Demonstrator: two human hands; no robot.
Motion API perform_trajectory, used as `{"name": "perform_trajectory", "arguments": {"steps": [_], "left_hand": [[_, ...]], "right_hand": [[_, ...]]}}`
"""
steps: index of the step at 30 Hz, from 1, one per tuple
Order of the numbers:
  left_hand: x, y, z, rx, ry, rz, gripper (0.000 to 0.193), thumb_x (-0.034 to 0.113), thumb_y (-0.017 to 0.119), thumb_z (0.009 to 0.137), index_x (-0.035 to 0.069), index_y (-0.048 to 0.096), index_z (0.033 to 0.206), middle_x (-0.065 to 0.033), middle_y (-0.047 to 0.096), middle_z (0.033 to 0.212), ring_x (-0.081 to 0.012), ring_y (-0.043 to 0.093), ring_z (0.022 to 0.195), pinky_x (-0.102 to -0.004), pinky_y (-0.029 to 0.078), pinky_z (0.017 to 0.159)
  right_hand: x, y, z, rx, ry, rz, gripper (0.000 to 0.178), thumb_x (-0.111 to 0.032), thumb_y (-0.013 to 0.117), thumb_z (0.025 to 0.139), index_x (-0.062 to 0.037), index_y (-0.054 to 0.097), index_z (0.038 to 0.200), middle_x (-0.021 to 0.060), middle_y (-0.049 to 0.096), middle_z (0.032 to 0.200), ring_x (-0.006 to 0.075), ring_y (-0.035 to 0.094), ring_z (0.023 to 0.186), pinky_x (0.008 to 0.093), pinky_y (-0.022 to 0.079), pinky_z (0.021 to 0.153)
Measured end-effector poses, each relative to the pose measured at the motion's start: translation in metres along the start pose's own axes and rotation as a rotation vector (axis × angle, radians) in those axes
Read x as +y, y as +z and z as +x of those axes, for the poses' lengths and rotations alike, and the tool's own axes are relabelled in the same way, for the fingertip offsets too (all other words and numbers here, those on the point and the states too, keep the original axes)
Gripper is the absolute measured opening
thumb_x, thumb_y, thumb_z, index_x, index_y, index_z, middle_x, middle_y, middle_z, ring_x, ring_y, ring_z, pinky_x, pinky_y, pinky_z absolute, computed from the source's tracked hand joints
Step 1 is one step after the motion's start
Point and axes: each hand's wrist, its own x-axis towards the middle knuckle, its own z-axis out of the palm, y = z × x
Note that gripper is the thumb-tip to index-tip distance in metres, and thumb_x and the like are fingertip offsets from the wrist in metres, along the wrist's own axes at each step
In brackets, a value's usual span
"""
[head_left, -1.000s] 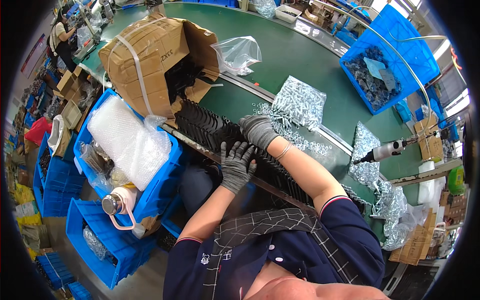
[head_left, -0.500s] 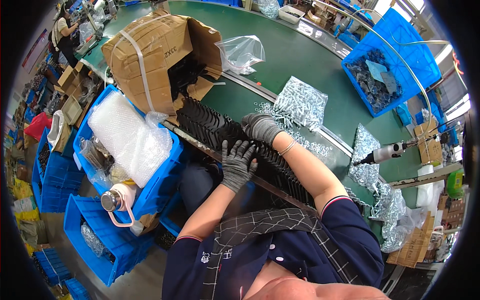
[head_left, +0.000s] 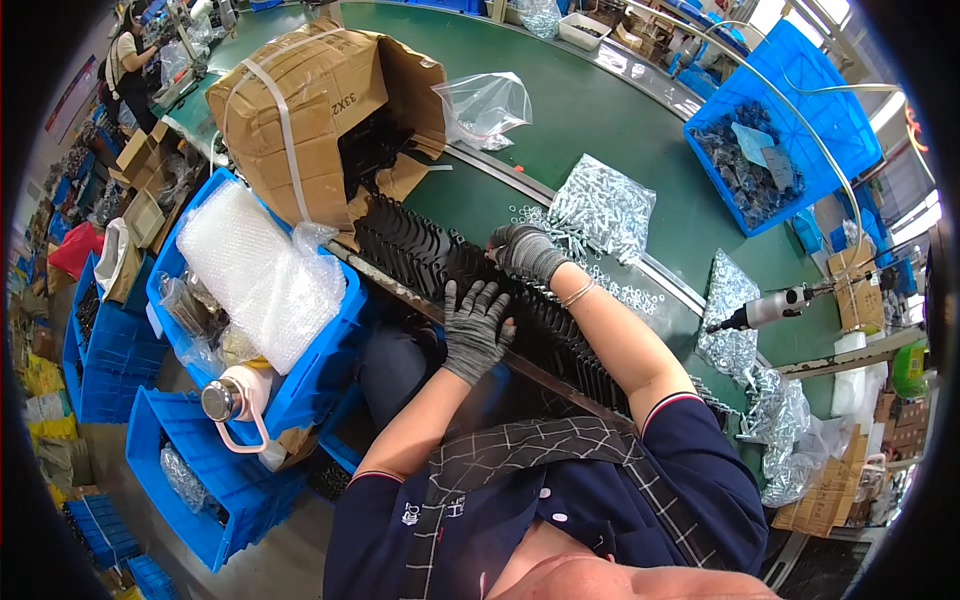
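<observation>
Can see a green worktop [head_left: 590, 110] stretching beyond an open cardboard box [head_left: 285, 125] at left. From beside the box mouth, along the near edge, can follow a long row of nested black parts [head_left: 405, 240]. Past the row, find a clear bag of bolts [head_left: 602, 205]. Find the left hand [head_left: 475, 335] over the row's near side, fingers spread, grip apart, virtually unmoved. At the far side, find the right hand [head_left: 528, 252], shifted slightly rightward, fingers curled; cannot tell grip as apart or clamped. Judging by that: merely a small adjustment, work probably staying at this stretch. Nearby, notice scattered small metal rings [head_left: 643, 298].
</observation>
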Motion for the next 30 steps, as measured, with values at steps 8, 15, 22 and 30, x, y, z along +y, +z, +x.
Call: {"name": "perform_trajectory", "arguments": {"steps": [8, 15, 22, 30], "left_hand": [[0.002, -0.001, 0.002, -0.007, -0.005, 0.001, 0.043, 0.036, 0.058, 0.081, 0.01, 0.066, 0.115, -0.0114, 0.059, 0.126, -0.0307, 0.047, 0.125, -0.0592, 0.015, 0.114], [0.001, 0.0, 0.002, 0.004, -0.001, -0.011, 0.044, 0.036, 0.059, 0.08, 0.011, 0.065, 0.115, -0.0116, 0.059, 0.126, -0.0309, 0.047, 0.125, -0.0595, 0.016, 0.114], [0.001, -0.003, 0.001, 0.011, -0.01, -0.015, 0.043, 0.036, 0.059, 0.08, 0.012, 0.066, 0.115, -0.011, 0.059, 0.126, -0.0307, 0.048, 0.124, -0.0593, 0.016, 0.114], [0.002, -0.001, 0.001, 0.043, 0.001, -0.018, 0.042, 0.036, 0.059, 0.08, 0.013, 0.065, 0.115, -0.0097, 0.059, 0.125, -0.0299, 0.049, 0.124, -0.0591, 0.017, 0.114]], "right_hand": [[0.002, 0.001, 0.012, 0.009, -0.071, -0.154, 0.025, -0.019, 0.068, 0.081, -0.0092, 0.069, 0.104, 0.0128, 0.072, 0.087, 0.0261, 0.069, 0.08, 0.0357, 0.054, 0.076], [0.019, -0.001, 0.015, -0.009, -0.078, 0.013, 0.025, -0.02, 0.069, 0.08, -0.011, 0.071, 0.104, 0.0112, 0.072, 0.088, 0.0265, 0.069, 0.079, 0.0361, 0.054, 0.077], [0.002, -0.014, 0.005, -0.05, -0.066, -0.218, 0.027, -0.025, 0.071, 0.078, -0.0144, 0.073, 0.103, 0.0102, 0.072, 0.092, 0.0277, 0.069, 0.084, 0.0376, 0.053, 0.078], [-0.011, -0.016, 0.009, -0.099, -0.097, -0.488, 0.026, -0.027, 0.069, 0.079, -0.0158, 0.073, 0.102, 0.0108, 0.071, 0.095, 0.0287, 0.068, 0.09, 0.0403, 0.053, 0.078]]}}
